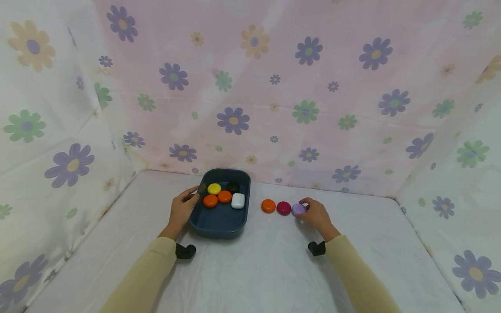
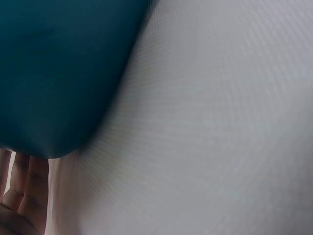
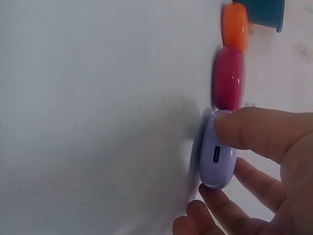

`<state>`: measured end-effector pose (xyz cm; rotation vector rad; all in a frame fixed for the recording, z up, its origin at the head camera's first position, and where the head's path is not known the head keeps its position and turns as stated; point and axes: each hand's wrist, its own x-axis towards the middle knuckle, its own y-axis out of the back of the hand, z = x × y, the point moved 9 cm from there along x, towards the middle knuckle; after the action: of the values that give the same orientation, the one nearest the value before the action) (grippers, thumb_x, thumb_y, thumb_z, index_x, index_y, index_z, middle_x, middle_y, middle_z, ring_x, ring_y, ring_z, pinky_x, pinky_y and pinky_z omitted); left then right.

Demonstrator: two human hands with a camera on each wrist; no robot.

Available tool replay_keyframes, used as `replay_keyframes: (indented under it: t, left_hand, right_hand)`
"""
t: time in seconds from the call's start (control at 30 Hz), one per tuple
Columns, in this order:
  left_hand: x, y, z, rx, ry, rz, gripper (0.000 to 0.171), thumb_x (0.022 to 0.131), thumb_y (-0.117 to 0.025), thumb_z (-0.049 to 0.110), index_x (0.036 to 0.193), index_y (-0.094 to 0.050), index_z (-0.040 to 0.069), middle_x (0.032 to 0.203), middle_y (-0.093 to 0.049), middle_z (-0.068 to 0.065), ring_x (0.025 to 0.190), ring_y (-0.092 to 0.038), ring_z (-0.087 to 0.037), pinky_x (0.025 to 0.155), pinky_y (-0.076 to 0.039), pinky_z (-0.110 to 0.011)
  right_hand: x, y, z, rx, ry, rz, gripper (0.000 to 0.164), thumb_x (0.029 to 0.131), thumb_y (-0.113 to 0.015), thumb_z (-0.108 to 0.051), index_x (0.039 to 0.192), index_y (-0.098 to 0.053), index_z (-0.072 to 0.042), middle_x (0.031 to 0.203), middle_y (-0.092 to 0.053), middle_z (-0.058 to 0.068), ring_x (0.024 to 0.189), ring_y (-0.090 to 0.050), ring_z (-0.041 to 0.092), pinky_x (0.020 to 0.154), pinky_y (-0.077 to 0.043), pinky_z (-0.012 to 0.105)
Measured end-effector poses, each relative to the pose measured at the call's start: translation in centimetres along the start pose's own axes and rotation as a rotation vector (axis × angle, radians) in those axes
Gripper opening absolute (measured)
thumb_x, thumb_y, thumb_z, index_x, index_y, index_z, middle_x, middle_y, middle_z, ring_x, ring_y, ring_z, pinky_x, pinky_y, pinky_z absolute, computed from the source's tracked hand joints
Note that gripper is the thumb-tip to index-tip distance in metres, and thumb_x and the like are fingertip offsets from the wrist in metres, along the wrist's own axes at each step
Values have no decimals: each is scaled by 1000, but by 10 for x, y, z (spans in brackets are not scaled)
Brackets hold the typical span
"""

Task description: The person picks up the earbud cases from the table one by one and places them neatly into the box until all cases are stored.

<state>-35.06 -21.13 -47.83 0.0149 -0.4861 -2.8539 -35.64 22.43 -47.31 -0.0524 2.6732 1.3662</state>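
Head view: L hand (image 1: 183,212) is at the L wall of the dark teal tray (image 1: 221,234); can't tell if it pinches the rim or just steadies it. Inside tray: yellow disc (image 1: 214,189), black disc (image 1: 233,187), 2 orange discs (image 1: 210,201), white rounded square (image 1: 238,201). R of tray, on desk (image 1: 274,269): orange case (image 1: 268,206) nearest, crimson case (image 1: 283,208), then lilac charging case (image 1: 297,210) farthest, pinched by R hand (image 1: 317,216). Step, prob.: taking or placing that end case; can't say which.

L wrist view: fingers (image 2: 33,191) fairly straight at tray's edge; tips hidden.

R wrist view: thumb (image 3: 254,127) & fingertips pinch lilac case, port (image 3: 216,154) showing. Crimson sits tight on its tray side. Next prob. needs either easing off w/o nudging crimson, or a firm lift toward tray.
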Motion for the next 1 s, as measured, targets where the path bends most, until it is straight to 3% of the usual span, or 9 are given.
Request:
replay_keyframes:
  t: [0.6, 0.87, 1.0]
  left_hand:
    - [-1, 1, 2, -21, 6, 0, 40, 96, -56, 28, 135, -58, 19, 120, -65, -18, 106, -58, -24, 84, -44, -22]
    - [0, 1, 0, -18, 3, 10, 40, 95, -57, 27, 134, -59, 17, 117, -66, -18, 101, -58, -20, 83, -45, -22]
    - [1, 1, 0, -24, 2, 11, 40, 95, -57, 28, 134, -59, 18, 118, -66, -17, 100, -58, -17, 83, -44, -20]
  right_hand:
    - [0, 2, -10, -17, 44, 29, 54, 81, -72, -24, 129, -54, -8, 125, -54, 22, 110, -52, 36, 92, -46, 51]
    - [0, 2, -40, 69, 125, 52, 54, 83, -72, -24, 132, -54, -11, 129, -56, 17, 116, -51, 36, 95, -47, 50]
    - [-3, 4, -65, 88, 227, 70, 51, 84, -73, -22, 130, -56, -9, 128, -58, 18, 116, -54, 37, 95, -48, 50]
